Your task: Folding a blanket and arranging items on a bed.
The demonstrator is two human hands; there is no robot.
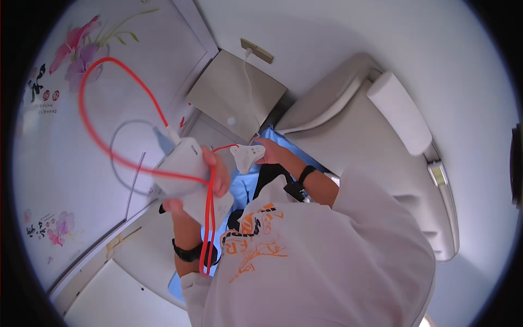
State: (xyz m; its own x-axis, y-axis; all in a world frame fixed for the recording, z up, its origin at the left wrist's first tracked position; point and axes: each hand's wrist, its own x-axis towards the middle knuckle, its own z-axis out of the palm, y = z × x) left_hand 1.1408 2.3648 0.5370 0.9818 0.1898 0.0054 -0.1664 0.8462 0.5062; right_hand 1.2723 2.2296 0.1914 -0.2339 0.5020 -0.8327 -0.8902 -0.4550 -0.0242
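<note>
My left hand (219,175) grips a white block-shaped device (182,163). A red cable (143,87) with a white plug and a thin grey cable (113,143) with a grey plug meet its top. The red cable loops out to the left, then hangs doubled below the hand. Another white flat piece (211,206) shows beneath the block; whether they are joined I cannot tell. My right hand (271,151) is closed on the edge of a white three-lobed piece (249,157) with small dark marks. A red cord reaches that piece from the left hand's side.
Ahead stands a beige nightstand (237,90). A white cord runs down over it from a wall socket (257,50). To the right is a beige padded backrest (338,117) with a white bolster (400,111). Flower-printed doors (125,32) fill the left. Blue fabric (245,188) lies below my hands.
</note>
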